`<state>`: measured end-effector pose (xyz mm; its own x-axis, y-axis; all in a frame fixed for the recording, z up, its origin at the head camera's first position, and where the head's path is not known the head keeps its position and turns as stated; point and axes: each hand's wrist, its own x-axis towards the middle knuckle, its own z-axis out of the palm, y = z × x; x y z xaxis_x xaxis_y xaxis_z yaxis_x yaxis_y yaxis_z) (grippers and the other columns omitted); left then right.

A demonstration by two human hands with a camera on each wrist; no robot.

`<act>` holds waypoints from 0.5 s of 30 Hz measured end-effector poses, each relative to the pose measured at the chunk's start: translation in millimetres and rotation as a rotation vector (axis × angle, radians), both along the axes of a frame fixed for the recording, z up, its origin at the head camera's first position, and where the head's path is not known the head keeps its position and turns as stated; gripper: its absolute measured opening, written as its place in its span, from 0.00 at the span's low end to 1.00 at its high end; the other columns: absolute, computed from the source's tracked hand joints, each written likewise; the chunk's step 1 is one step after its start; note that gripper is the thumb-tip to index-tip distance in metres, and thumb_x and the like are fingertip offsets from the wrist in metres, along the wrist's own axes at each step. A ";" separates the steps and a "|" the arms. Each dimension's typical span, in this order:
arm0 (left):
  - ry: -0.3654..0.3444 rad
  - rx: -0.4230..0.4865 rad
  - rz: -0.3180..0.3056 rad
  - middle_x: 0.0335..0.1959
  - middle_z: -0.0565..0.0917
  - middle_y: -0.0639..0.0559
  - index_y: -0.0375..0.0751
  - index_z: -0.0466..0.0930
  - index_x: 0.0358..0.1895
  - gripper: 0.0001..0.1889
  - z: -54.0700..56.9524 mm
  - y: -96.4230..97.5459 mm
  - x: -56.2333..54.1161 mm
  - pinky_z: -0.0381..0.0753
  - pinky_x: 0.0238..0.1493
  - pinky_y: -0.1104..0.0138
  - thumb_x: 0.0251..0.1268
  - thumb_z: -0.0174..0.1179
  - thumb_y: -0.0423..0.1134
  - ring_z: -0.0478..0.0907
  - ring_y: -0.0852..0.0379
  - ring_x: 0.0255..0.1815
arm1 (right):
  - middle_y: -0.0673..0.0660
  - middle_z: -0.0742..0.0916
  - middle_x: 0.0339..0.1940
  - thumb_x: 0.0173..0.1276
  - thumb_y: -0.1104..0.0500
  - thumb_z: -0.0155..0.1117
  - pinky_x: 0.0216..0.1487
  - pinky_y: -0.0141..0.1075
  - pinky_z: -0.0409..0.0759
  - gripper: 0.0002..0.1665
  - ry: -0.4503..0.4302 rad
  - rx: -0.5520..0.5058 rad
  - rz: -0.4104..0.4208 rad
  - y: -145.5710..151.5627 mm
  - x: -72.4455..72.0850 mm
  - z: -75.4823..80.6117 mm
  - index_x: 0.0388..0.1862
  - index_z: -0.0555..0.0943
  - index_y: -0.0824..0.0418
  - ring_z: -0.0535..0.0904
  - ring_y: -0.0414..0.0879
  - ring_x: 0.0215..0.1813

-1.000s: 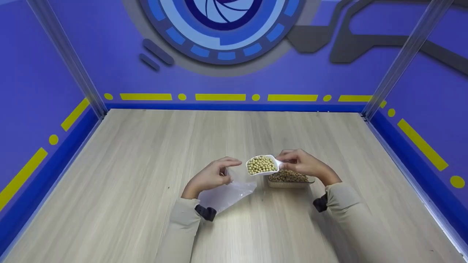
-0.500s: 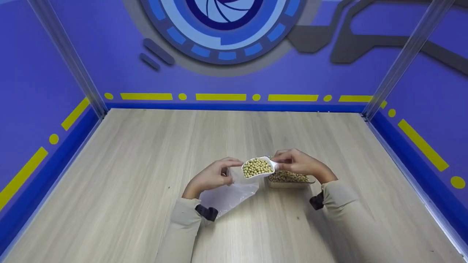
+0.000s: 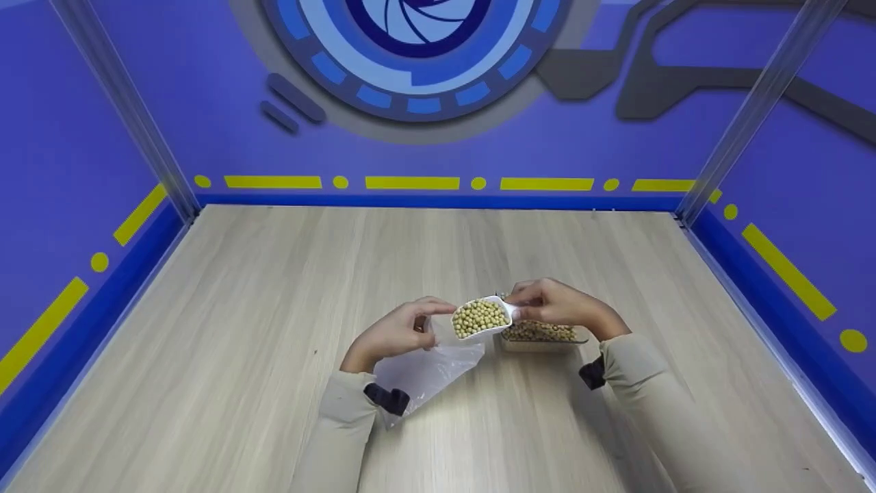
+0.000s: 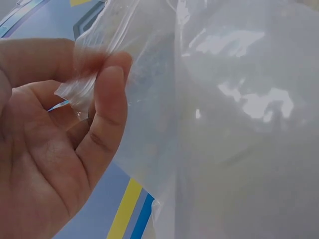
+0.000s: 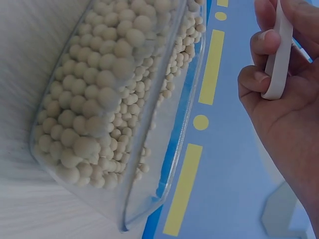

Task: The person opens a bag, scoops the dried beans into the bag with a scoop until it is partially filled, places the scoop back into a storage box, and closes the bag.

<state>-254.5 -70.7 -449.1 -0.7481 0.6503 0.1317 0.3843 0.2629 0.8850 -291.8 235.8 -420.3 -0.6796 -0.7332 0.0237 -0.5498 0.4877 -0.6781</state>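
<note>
My left hand (image 3: pixel 391 330) pinches the edge of a clear plastic bag (image 3: pixel 434 373) between thumb and fingers. The bag (image 4: pixel 234 129) hangs down beside that hand, and its zip-like top edge shows in the left wrist view. My right hand (image 3: pixel 567 305) grips the handle of a white scoop (image 3: pixel 512 312), heaped with round, pale yellow soybeans (image 3: pixel 479 318). Held about level, the scoop has its front lip at the bag's mouth, close to my left fingertips. Behind and below my right hand, a clear container (image 3: pixel 540 347) of soybeans (image 5: pixel 94 94) stands on the table.
The wood-grain table (image 3: pixel 274 274) is bounded by a blue back wall (image 3: pixel 410 161) and side walls with yellow markings. Black straps (image 3: pixel 387 398) sit at both wrists.
My right hand has brought the full scoop left and slightly down to the bag's mouth. My left hand stays nearly still while the bag's lower part shifts a little.
</note>
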 end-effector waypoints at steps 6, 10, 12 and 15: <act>-0.012 0.012 -0.002 0.61 0.74 0.38 0.31 0.72 0.63 0.31 1.1 -0.4 -0.3 0.67 0.28 0.76 0.50 0.51 0.20 0.65 0.63 0.27 | 0.56 0.87 0.42 0.66 0.66 0.60 0.44 0.31 0.78 0.14 0.001 0.026 0.005 -1.8 0.1 6.3 0.47 0.86 0.63 0.78 0.43 0.42; -0.014 0.002 0.000 0.61 0.74 0.38 0.32 0.73 0.63 0.30 1.8 -0.8 0.2 0.68 0.29 0.76 0.50 0.52 0.20 0.65 0.63 0.28 | 0.56 0.87 0.41 0.65 0.66 0.60 0.44 0.31 0.78 0.14 -0.004 0.043 0.007 -3.1 -0.5 7.9 0.48 0.86 0.63 0.78 0.43 0.41; -0.012 -0.004 -0.002 0.61 0.74 0.38 0.32 0.73 0.63 0.30 1.9 -0.7 0.4 0.67 0.29 0.76 0.50 0.52 0.20 0.65 0.62 0.28 | 0.56 0.87 0.40 0.65 0.66 0.61 0.44 0.31 0.77 0.14 -0.009 0.049 0.007 -3.6 -0.6 8.1 0.48 0.86 0.63 0.78 0.43 0.40; -0.011 -0.008 -0.005 0.61 0.75 0.39 0.32 0.73 0.63 0.30 2.0 -0.8 0.4 0.67 0.28 0.76 0.50 0.52 0.20 0.65 0.62 0.28 | 0.56 0.86 0.39 0.64 0.66 0.61 0.42 0.31 0.77 0.14 -0.013 0.057 0.007 -3.9 -0.7 8.7 0.47 0.86 0.63 0.77 0.43 0.39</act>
